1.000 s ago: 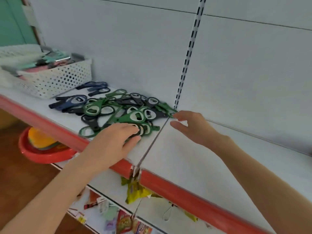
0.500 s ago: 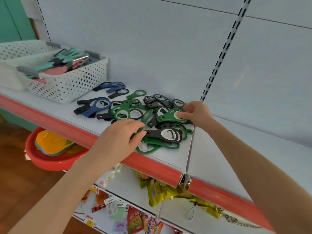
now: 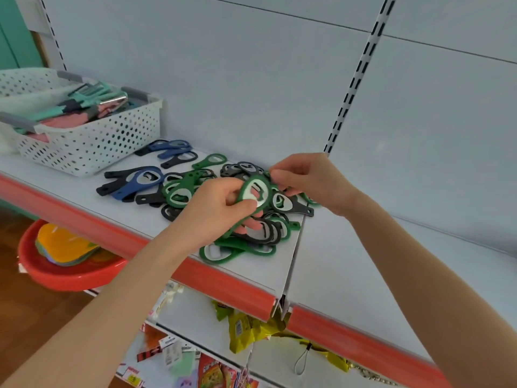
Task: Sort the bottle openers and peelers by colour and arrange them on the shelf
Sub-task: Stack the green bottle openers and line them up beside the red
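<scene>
Holding one green bottle opener (image 3: 256,193) raised above the pile, head view: left hand (image 3: 215,211) is closed around it, thumb across the ring end, fingers under the handle. Right hand (image 3: 310,180) pinches the top edge of the same opener's ring between thumb and fingertips.

Shelf (image 3: 349,261): white, with a red front strip; both hands work over it near a seam between two shelf panels.

Pile of bottle openers (image 3: 251,242): green and black pieces, overlapping, lying on the shelf directly beneath and around the hands, reaching to the panel seam. One black opener (image 3: 291,204) lies just right of the held green one, handle pointing right.

Blue bottle openers (image 3: 140,182): a few lie left of the pile among black ones; more blue and black ones (image 3: 172,149) sit further back near the rear wall.

White perforated basket (image 3: 84,141): stands at the left end of the shelf, apart from the pile, filled with teal, pink and dark items; whether they are peelers is not clear.

Red basin (image 3: 70,273): below the shelf at left, holding yellow and other coloured items.

Lower shelf (image 3: 181,359): packaged goods, yellow packets hanging beneath the red strip.
</scene>
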A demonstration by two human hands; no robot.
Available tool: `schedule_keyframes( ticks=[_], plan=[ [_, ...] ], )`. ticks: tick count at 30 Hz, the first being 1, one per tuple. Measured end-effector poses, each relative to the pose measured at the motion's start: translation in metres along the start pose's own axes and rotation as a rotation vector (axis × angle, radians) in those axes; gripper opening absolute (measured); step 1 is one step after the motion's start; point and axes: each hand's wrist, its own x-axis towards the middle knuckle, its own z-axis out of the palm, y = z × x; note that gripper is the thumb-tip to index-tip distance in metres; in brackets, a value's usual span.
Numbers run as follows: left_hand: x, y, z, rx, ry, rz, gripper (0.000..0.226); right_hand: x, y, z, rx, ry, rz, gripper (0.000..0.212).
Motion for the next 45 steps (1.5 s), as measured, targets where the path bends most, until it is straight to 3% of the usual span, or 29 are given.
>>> schedule_keyframes(
  ticks=[3,6,8,12,15,18,20,23,25,27,29,33,35,37,41,45],
  plan=[
    [-0.003,-0.008,-0.003,-0.161,0.138,-0.104,0.015,0.016,0.035,0.001,-0.373,0.106,0.092,0.024],
    [-0.005,-0.016,-0.004,-0.164,0.227,-0.112,0.02,0.026,0.052,0.012,-0.428,0.017,0.138,0.042],
    [-0.007,-0.02,-0.003,-0.158,0.262,-0.102,0.024,0.033,0.054,0.019,-0.465,-0.012,0.126,0.04],
    [-0.009,-0.023,-0.003,-0.176,0.329,-0.097,0.031,0.043,0.057,0.017,-0.336,0.03,0.104,0.015],
    [-0.009,-0.022,-0.009,-0.195,0.365,-0.098,0.026,0.041,0.051,0.0,-0.116,0.066,0.061,0.013],
    [-0.006,-0.019,-0.016,-0.239,0.387,-0.101,0.015,0.032,0.028,-0.021,-0.086,0.029,-0.026,0.013],
    [-0.002,-0.013,-0.019,-0.303,0.337,-0.12,0.015,0.024,0.008,-0.025,0.022,-0.068,-0.054,0.013],
    [0.002,-0.002,-0.016,-0.458,0.101,-0.201,0.039,0.018,-0.019,-0.006,0.05,-0.193,-0.125,0.011],
    [0.0,0.0,-0.012,-0.522,0.012,-0.227,0.031,0.019,-0.027,0.014,0.071,-0.185,-0.149,0.009],
    [-0.004,-0.005,-0.017,-0.556,0.051,-0.244,0.018,0.02,-0.027,0.028,0.046,-0.082,-0.157,0.007],
    [-0.007,-0.016,-0.031,-0.589,0.13,-0.259,0.021,0.016,-0.02,0.034,-0.092,-0.008,-0.175,0.009],
    [-0.005,-0.034,-0.055,-0.66,0.169,-0.224,0.033,-0.012,0.0,0.042,-0.425,-0.322,-0.125,0.015],
    [-0.002,-0.038,-0.058,-0.677,0.14,-0.213,0.037,-0.021,0.01,0.044,-0.549,-0.388,-0.111,0.025],
    [0.003,-0.04,-0.058,-0.694,0.091,-0.214,0.039,-0.024,0.014,0.042,-0.584,-0.339,-0.093,0.036],
    [0.015,-0.041,-0.057,-0.718,0.004,-0.217,0.039,-0.029,0.013,0.049,-0.747,-0.182,-0.158,0.031],
    [0.022,-0.045,-0.061,-0.737,-0.058,-0.21,0.041,-0.037,0.016,0.058,-0.836,-0.111,-0.204,0.04]
  ],
)
